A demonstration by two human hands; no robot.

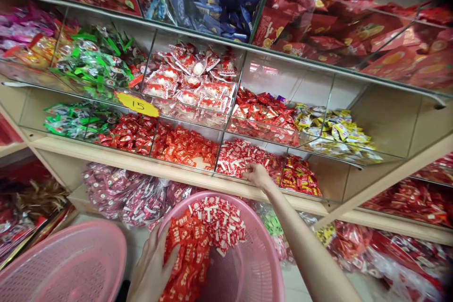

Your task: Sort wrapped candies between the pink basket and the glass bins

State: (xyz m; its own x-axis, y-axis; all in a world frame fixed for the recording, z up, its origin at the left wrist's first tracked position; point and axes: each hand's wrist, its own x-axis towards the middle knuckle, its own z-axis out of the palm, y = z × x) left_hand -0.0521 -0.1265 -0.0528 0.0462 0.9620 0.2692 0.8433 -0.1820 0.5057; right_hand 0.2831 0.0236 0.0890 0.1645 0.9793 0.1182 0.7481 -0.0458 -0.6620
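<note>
The frame is cutting off two baskets: an outer pink basket (71,250) and a central pink basket (260,250) holding orange-red candies (189,257) and red-and-white candies (217,219). The left hand (154,259) is resting at its rim; the right hand (257,174) is curling at shelved red-and-white wrappers (235,151). Whether either is gripping cannot be told. One yellow tag (137,104) is reading "15".

Shelves (106,158) of wrapped candies (239,152) and a "15" tag (138,104) show a shop.

Bskt (261,240) is pink — candies (189,264) orange-red w/ pale print — sweets (226,222) red/wht patterned.
</note>
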